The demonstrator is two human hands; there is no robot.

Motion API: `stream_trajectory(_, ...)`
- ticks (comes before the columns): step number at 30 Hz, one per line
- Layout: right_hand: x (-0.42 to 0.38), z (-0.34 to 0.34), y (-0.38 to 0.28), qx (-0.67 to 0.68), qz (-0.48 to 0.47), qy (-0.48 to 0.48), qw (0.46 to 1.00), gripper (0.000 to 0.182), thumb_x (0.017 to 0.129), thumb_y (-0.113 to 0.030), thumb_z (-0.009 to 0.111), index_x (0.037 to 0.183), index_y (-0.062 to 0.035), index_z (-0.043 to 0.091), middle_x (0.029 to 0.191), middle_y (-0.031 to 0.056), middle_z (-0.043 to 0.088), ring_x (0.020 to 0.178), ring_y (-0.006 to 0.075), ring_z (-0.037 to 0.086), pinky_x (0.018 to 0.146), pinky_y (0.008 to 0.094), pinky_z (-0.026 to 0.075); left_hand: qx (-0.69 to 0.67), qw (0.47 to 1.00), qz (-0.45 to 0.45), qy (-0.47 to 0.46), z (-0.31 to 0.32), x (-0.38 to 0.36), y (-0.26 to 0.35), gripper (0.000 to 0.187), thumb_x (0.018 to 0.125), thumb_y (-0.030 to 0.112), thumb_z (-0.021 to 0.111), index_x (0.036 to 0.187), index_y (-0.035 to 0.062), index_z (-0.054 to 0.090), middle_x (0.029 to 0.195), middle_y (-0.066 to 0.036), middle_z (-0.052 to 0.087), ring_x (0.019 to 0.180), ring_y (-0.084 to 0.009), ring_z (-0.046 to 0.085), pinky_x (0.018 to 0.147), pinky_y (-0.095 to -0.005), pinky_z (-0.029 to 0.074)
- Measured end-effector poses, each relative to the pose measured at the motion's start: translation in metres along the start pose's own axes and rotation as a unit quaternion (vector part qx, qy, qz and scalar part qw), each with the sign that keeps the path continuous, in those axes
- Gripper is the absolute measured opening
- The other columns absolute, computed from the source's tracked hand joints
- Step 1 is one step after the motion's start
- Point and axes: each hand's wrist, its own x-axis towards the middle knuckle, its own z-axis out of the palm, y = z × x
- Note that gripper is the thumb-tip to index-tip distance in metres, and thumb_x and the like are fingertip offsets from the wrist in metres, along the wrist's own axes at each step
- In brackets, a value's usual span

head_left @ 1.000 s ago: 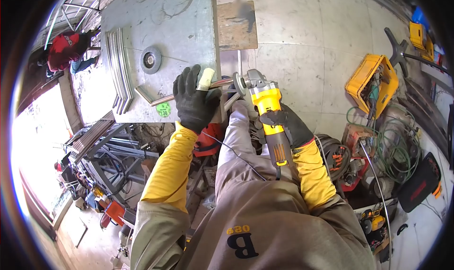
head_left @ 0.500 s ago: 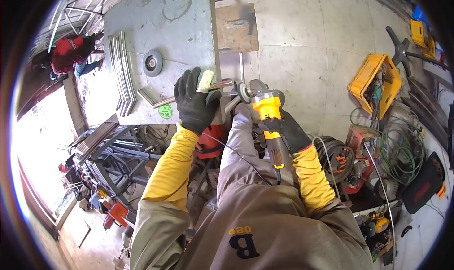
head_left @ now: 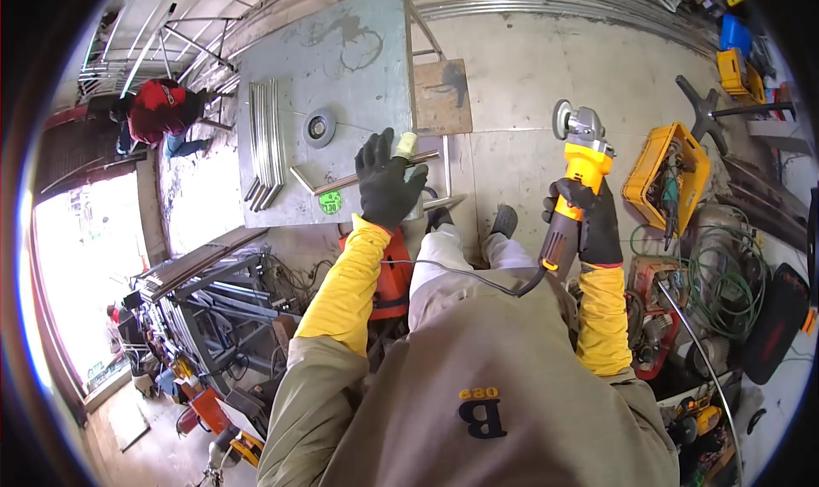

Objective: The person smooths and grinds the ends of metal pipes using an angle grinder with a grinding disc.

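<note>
My right hand point(head_left: 589, 218), in a black glove, is wrapped around the body of a yellow and grey angle grinder point(head_left: 587, 164). The grinder's disc point(head_left: 561, 120) points away from me, up and to the left, over the floor. At the table's edge my left hand point(head_left: 388, 180), also gloved, lies over a bent metal tube point(head_left: 339, 184) with its fingers spread. Pale wrapping point(head_left: 405, 145) covers one of its fingers. The tube's far end sticks out past the table edge; its contact with the palm is hidden. A dark cord point(head_left: 478, 275) runs from the grinder across my front.
On the grey table point(head_left: 281, 60) lie several metal tubes point(head_left: 266, 137), a small wheel point(head_left: 319, 128) and a green sticker point(head_left: 330, 201). A yellow crate point(head_left: 665, 175) holds tools at right. Metal stock point(head_left: 213, 308) is stacked at left. A person in red point(head_left: 162, 111) bends beyond the table.
My right hand has carried the grinder right, away from the tube and the table edge. My left hand stays on the tube. The view has shifted, showing both my feet.
</note>
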Motion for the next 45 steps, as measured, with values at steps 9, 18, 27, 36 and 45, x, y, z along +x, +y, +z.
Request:
stream_trajectory(9,-0.055,-0.006,-0.017,0.015,-0.071,0.035,0.997,0.058,0.094,-0.042,0.087,0.127,0.0002,0.064,0.108,0.0134,0.071,0.090,0.0270,0.078,0.081,0.0444,0.071,-0.139,0.983,0.015,0.121,-0.019,0.018,0.023,0.025,0.091,0.012,0.079,0.116,0.0106,0.081,0.121,-0.012,0.080,0.116,-0.0388,0.072,0.101,-0.0504,0.056)
stream_trajectory(18,-0.068,-0.011,-0.015,0.027,-0.125,0.078,0.989,0.035,0.098,-0.026,0.081,0.119,-0.0044,0.064,0.098,0.0096,0.070,0.083,0.0255,0.076,0.072,0.0408,0.068,-0.451,0.869,-0.011,0.206,-0.153,-0.032,0.064,0.031,0.107,-0.014,0.063,0.132,-0.0013,0.076,0.114,-0.011,0.080,0.090,-0.0122,0.070,0.078,-0.0270,0.058)
stream_trajectory(27,-0.078,-0.006,-0.018,-0.019,-0.132,0.042,0.990,0.036,0.098,-0.026,0.080,0.121,-0.0047,0.062,0.098,0.0089,0.070,0.082,0.0241,0.076,0.072,0.0395,0.069,-0.486,0.833,0.032,0.262,-0.166,-0.042,0.093,0.030,0.104,-0.009,0.071,0.132,-0.0013,0.076,0.118,-0.014,0.080,0.093,-0.0168,0.077,0.081,-0.0311,0.065)
stream_trajectory(36,-0.078,-0.005,-0.015,-0.056,-0.148,0.026,0.987,0.047,0.101,-0.036,0.080,0.127,-0.0029,0.061,0.102,0.0105,0.072,0.084,0.0254,0.078,0.072,0.0399,0.070,-0.531,0.819,0.035,0.215,-0.175,-0.041,0.114,0.040,0.105,-0.012,0.069,0.144,-0.0069,0.068,0.102,-0.002,0.068,0.096,-0.0138,0.068,0.089,-0.0322,0.060)
stream_trajectory(45,-0.074,-0.005,-0.010,-0.021,-0.131,0.021,0.991,0.046,0.097,-0.032,0.083,0.125,-0.0027,0.060,0.100,0.0106,0.072,0.082,0.0254,0.077,0.071,0.0403,0.070,-0.555,0.816,-0.051,0.153,-0.190,-0.044,0.120,0.042,0.103,-0.009,0.072,0.144,-0.0080,0.067,0.100,-0.001,0.068,0.095,-0.0127,0.066,0.088,-0.0305,0.058)
